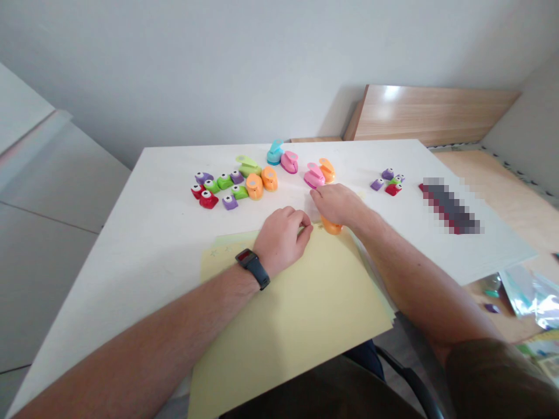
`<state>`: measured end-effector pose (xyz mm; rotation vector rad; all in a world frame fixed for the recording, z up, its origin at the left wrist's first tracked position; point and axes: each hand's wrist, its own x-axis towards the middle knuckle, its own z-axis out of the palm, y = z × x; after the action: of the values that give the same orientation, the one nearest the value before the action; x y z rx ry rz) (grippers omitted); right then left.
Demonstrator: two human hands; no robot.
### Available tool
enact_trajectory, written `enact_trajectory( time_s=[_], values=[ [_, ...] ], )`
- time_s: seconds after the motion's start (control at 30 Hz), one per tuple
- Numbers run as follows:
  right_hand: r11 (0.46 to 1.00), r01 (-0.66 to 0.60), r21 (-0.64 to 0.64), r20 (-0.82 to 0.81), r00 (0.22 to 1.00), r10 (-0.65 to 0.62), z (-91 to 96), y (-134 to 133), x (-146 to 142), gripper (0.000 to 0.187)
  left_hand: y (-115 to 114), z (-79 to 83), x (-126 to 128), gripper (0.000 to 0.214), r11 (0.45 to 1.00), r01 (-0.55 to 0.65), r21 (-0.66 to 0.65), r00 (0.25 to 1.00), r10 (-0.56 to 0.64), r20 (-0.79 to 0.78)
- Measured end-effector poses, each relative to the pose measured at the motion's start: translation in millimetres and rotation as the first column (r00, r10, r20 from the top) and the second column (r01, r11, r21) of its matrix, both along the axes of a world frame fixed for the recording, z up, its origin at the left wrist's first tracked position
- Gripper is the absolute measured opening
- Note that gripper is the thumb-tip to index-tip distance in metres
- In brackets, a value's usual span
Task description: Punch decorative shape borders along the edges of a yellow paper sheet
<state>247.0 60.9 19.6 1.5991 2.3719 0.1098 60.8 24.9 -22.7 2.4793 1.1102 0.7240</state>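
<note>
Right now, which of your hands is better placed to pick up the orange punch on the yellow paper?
Probably your right hand: it is right over the orange paper punch. Your left hand lies on the yellow paper, off to one side.

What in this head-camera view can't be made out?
From the head view:
The orange craft punch: mostly hidden by the right hand.
The dark strip on the right: pixelated, so what it is cannot be told.
The wristwatch: its display is too small to read.
The yellow paper stack: its lower edge is cut off by the bottom of the picture.
The shiny plastic bag: cut off by the right edge.
</note>
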Motion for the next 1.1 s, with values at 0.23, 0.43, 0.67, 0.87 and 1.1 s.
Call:
enact_trajectory(
  time_s=[0.23,0.43,0.67,0.87,1.1],
  values=[
    [1.0,0.012,-0.012,-0.008,1.0,-0.012,-2.4,4,0,0.043,0,0.7,-1,0.011,1.0,-0.002,0.003,1.0,0.002,-0.008],
    [1.0,0.026,-0.005,-0.001,1.0,-0.026,-4.8,6,-1,0.044,0,-0.3,-1,0.011,1.0,-0.005,0.003,1.0,0.005,-0.015],
    [0.995,0.097,0.007,0.028,0.995,-0.097,-5.2,4,-5,0.045,0,-0.5,-1,0.011,1.0,0.001,-0.002,1.0,-0.002,-0.017],
    [0.997,0.073,0.041,0.009,0.997,-0.073,-1.9,-4,-3,0.043,0,-0.8,0,0.011,1.0,-0.002,0.001,1.0,0.002,-0.021],
    [0.913,0.396,0.094,-0.335,0.877,-0.346,1.8,-10,-2,0.061,0,-0.9,-1,0.011,1.0,-0.004,0.0,1.0,0.004,-0.025]
  ],
)
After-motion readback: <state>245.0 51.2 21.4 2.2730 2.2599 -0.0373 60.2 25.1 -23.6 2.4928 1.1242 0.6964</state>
